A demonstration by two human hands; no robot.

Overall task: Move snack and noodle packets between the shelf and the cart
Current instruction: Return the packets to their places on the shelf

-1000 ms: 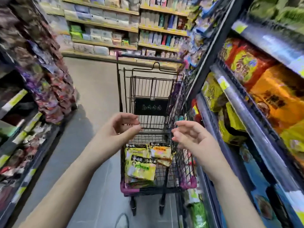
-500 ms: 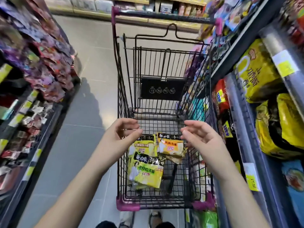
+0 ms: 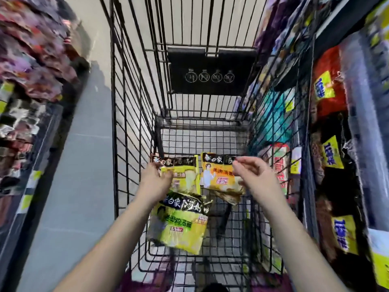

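Note:
A black wire shopping cart (image 3: 130, 127) fills the middle of the view. Three noodle packets lie in its basket: a yellow one at the rear left (image 3: 185, 175), an orange one at the rear right (image 3: 219, 175), and a larger yellow-green one (image 3: 181, 224) nearer me. My left hand (image 3: 154, 181) reaches down into the basket with relaxed fingers at the left edge of the rear yellow packet. Over the orange packet hovers my right hand (image 3: 251, 171), fingers loosely bent and holding nothing. The shelf on the right (image 3: 357, 114) holds red and yellow snack bags.
A rack of hanging purple and red snack packets (image 3: 35, 66) lines the left side of the aisle. Grey floor (image 3: 73, 186) runs between that rack and the cart. A black safety sign (image 3: 210, 74) hangs on the cart's far panel.
The view has tilted down and closer to the cart. Both hands have dropped lower into the basket toward the packets, still holding nothing.

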